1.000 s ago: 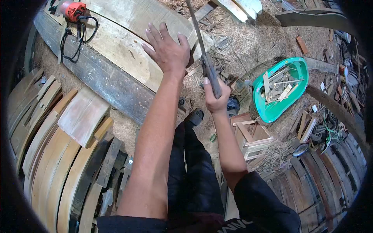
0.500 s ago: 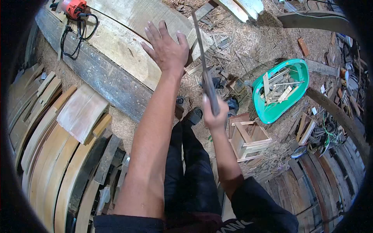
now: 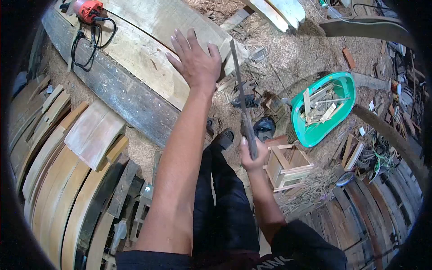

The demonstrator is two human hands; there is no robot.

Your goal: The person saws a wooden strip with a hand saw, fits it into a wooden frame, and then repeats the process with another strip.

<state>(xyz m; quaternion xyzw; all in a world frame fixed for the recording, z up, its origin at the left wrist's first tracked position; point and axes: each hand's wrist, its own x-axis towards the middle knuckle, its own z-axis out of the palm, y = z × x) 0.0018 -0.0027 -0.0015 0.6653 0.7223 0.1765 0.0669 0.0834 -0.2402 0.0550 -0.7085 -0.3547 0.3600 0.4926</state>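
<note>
Fingers (image 3: 182, 42) of the left hand (image 3: 196, 63) are lying spread and flat on the pale curved plank (image 3: 144, 54), near its end. Right hand (image 3: 252, 155) is wrapping all its fingers tightly around the handle of a long narrow blade (image 3: 240, 90), which is pointing up toward the plank's end, just beside the left thumb; contact cannot be told. Green basin (image 3: 350, 90) is holding wood scraps, and a small wooden stool (image 3: 288, 164) is standing just beside the right hand.
</note>
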